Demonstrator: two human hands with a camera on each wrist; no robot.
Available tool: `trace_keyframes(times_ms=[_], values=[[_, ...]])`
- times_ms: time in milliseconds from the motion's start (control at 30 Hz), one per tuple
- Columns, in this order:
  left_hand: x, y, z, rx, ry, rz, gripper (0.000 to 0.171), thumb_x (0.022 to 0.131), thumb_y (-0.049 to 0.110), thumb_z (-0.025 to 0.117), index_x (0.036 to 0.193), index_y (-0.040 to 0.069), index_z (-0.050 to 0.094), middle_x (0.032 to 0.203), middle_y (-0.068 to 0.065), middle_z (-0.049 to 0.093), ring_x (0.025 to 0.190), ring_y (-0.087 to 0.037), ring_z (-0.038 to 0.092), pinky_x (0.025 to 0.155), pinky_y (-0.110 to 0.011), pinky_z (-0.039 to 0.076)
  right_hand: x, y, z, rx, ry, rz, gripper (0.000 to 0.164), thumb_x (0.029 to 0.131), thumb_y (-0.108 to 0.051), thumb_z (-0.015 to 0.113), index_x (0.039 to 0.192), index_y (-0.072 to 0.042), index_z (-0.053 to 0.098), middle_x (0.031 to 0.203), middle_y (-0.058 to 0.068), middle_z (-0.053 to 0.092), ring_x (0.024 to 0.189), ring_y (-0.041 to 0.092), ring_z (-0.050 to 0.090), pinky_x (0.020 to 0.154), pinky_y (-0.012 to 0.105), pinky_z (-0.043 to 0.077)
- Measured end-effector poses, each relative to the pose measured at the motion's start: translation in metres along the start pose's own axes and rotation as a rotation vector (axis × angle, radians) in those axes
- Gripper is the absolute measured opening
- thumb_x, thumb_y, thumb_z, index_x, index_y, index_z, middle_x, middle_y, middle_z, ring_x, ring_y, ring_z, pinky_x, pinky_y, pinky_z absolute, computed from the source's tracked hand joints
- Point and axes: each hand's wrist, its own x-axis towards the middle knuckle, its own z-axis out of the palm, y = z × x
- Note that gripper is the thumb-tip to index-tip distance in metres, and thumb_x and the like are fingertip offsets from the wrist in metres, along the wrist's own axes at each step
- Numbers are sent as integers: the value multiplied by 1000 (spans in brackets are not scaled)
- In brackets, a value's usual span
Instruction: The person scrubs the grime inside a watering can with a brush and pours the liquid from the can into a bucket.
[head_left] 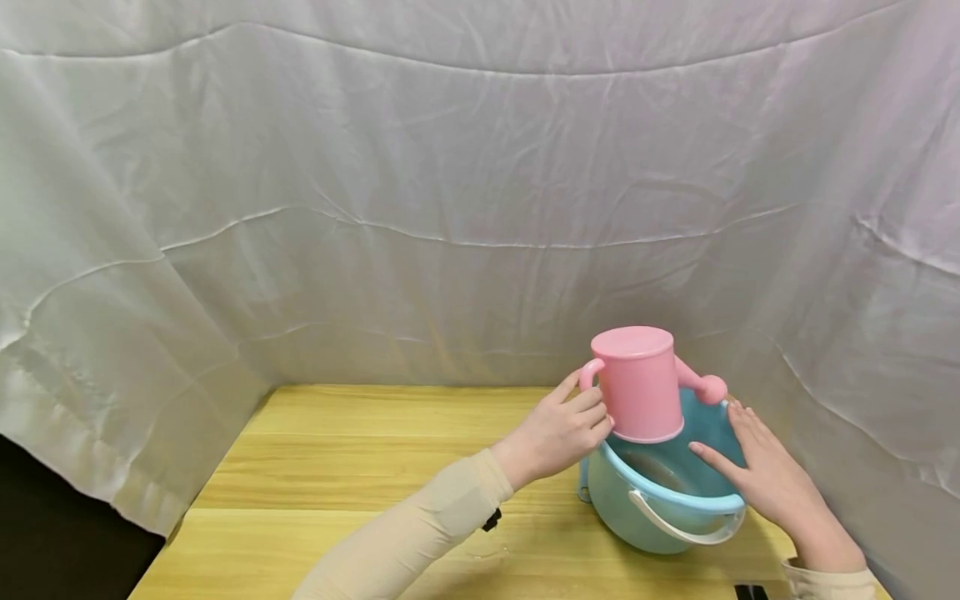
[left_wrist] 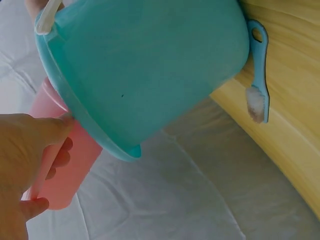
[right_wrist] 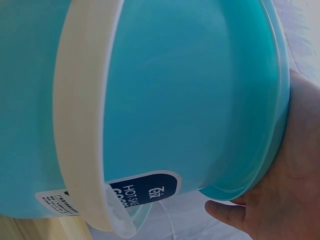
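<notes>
A pink watering can [head_left: 641,392] is held upside down over the left rim of a light blue bucket [head_left: 637,508], its base facing up and its round sprinkler head pointing right. My left hand [head_left: 558,429] grips the can's handle; in the left wrist view the fingers wrap that handle [left_wrist: 45,172] beside the bucket wall. Spread along the bucket's right rim, my right hand [head_left: 776,471] rests with fairly straight fingers, thumb over the inside. The bucket's white carrying handle [head_left: 686,529] hangs down at the front. Shallow liquid shows on the bucket floor.
A blue brush [left_wrist: 260,65] with pale bristles lies on the wooden table [head_left: 337,467] beside the bucket. Wet marks [head_left: 487,552] show on the tabletop near the left forearm. A grey-white curtain [head_left: 450,292] stands behind and on both sides. A small black object [head_left: 750,592] sits at the lower edge.
</notes>
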Motion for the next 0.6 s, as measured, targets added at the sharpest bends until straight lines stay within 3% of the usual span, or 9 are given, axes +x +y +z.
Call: trace_keyframes(times_ms=[100,367,500,600], values=[[-2,0,2,15,9,3,29,98,10,45,92,25,69,96,11,68,103,-11,58,111,-43,39,-1,1,0,-3,4,1,93,96,-50,52,151,9,7,157,34,6,147,48,-2,116,63,1],[-7,0,1,-11,-47,0,26,98,11,47,95,24,69,100,11,68,106,-12,57,112,-41,37,-1,1,-1,8,-6,10,94,96,-52,52,152,6,3,158,32,3,147,47,-4,115,65,2],[-11,3,2,-51,-35,-37,19,97,16,53,98,25,69,101,11,69,106,-10,58,113,-41,37,-1,2,0,5,2,2,93,97,-51,52,152,8,4,157,33,4,147,47,-4,116,63,0],[-14,6,2,-146,-39,-106,10,95,25,61,97,26,70,100,12,69,105,-9,59,111,-38,39,-1,3,1,2,11,-4,93,96,-49,53,151,9,6,157,34,5,147,47,-3,117,62,-2]])
